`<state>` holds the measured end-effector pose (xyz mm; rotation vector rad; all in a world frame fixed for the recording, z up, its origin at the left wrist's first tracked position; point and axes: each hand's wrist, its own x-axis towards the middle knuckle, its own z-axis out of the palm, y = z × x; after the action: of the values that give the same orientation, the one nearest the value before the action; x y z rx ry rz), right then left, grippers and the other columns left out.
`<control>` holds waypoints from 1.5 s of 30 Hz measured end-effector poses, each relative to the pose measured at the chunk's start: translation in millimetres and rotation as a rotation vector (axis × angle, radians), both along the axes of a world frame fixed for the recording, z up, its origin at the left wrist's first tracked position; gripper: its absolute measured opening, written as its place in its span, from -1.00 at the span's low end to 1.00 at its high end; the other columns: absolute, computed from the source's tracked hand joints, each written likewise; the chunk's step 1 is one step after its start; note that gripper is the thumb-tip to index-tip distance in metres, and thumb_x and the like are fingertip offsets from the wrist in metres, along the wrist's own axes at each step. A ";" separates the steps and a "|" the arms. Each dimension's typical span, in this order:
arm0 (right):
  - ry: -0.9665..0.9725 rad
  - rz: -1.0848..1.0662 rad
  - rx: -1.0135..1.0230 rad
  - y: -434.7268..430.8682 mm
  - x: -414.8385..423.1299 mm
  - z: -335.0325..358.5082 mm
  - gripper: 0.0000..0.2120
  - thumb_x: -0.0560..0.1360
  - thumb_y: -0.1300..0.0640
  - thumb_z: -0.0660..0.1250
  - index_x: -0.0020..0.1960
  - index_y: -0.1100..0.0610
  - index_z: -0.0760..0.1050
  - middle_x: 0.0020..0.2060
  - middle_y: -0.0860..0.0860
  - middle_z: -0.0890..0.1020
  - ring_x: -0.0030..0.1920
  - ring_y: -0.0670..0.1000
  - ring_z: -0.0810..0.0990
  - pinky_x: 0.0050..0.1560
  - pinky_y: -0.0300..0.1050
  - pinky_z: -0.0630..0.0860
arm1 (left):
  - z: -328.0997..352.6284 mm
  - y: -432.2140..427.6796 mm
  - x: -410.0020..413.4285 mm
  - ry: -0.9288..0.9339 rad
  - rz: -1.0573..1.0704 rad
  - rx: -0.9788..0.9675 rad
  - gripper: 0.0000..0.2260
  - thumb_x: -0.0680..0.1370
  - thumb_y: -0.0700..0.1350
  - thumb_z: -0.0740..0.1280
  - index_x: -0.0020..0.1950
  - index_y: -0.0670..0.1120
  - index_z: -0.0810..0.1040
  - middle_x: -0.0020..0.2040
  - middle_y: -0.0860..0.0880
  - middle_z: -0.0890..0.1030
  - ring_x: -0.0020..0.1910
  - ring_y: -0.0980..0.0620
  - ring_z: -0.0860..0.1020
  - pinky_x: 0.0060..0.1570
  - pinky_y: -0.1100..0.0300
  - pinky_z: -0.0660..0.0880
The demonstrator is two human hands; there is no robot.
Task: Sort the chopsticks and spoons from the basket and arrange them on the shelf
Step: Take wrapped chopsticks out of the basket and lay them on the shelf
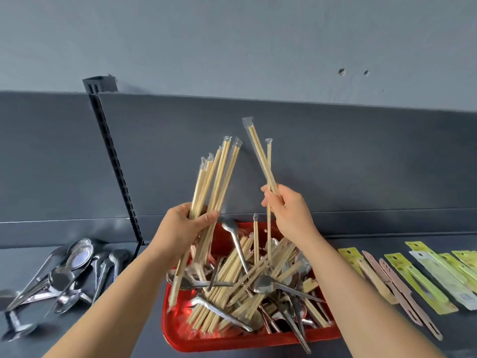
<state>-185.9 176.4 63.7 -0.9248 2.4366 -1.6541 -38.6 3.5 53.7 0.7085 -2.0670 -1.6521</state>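
Observation:
A red basket (180, 339) sits on the dark shelf, heaped with wrapped wooden chopsticks (232, 275) and metal spoons (265, 282). My left hand (185, 226) grips a fanned bundle of several wrapped chopsticks (216, 182), held upright above the basket's left side. My right hand (289, 210) pinches two wrapped chopsticks (260, 156) above the basket's back edge; one leans up to the left, the other hangs straight down into the heap.
A pile of metal spoons (67, 270) lies on the shelf at the left. Packaged utensils in yellow-green card sleeves (418, 282) and pink ones (397, 288) lie in a row at the right. A slotted shelf upright (113, 161) stands behind the left pile.

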 end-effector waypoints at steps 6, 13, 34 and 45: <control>-0.038 0.174 0.006 -82.7 59.0 20.5 -0.68 0.61 -0.03 0.20 -0.20 0.15 0.50 -0.52 -0.08 0.46 -0.56 -0.17 0.34 -0.43 -0.24 0.30 | 6.7 -47.7 77.3 0.113 0.218 0.091 -0.79 0.42 -0.01 0.51 -0.18 -0.13 0.60 -0.50 0.06 0.48 -0.57 0.16 0.38 -0.55 0.31 0.36; -0.102 0.399 0.142 -208.7 177.9 -4.0 -0.70 0.57 0.04 0.25 -0.31 0.11 0.41 -0.51 -0.08 0.36 -0.50 -0.08 0.31 -0.52 -0.29 0.24 | -6.9 -118.2 230.9 0.146 0.511 0.111 -0.85 0.43 -0.09 0.51 -0.28 -0.09 0.60 -0.49 0.02 0.49 -0.56 0.11 0.34 -0.54 0.28 0.33; -0.150 0.626 0.419 -536.7 485.2 -66.2 -0.87 0.53 0.14 0.31 -0.08 0.22 0.53 -0.34 0.03 0.48 -0.36 -0.04 0.43 -0.42 -0.20 0.35 | -47.8 -408.0 544.9 -0.018 0.941 0.161 -0.83 0.46 -0.11 0.48 -0.17 -0.17 0.57 -0.43 -0.03 0.47 -0.48 0.06 0.40 -0.44 0.21 0.42; -0.155 0.588 0.562 -690.1 487.4 -123.7 -0.68 0.52 0.28 0.23 -0.37 0.09 0.27 -0.44 -0.01 0.37 -0.42 -0.03 0.31 -0.45 -0.17 0.23 | -105.8 -564.4 518.3 -0.142 0.988 0.270 -0.85 0.50 -0.15 0.43 -0.14 -0.18 0.50 -0.40 -0.09 0.53 -0.46 0.01 0.47 -0.42 0.18 0.43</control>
<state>301.5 -513.6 -59.9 -1.1876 2.0537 -0.7621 479.7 -560.8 -52.1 1.6309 -1.1807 -1.2765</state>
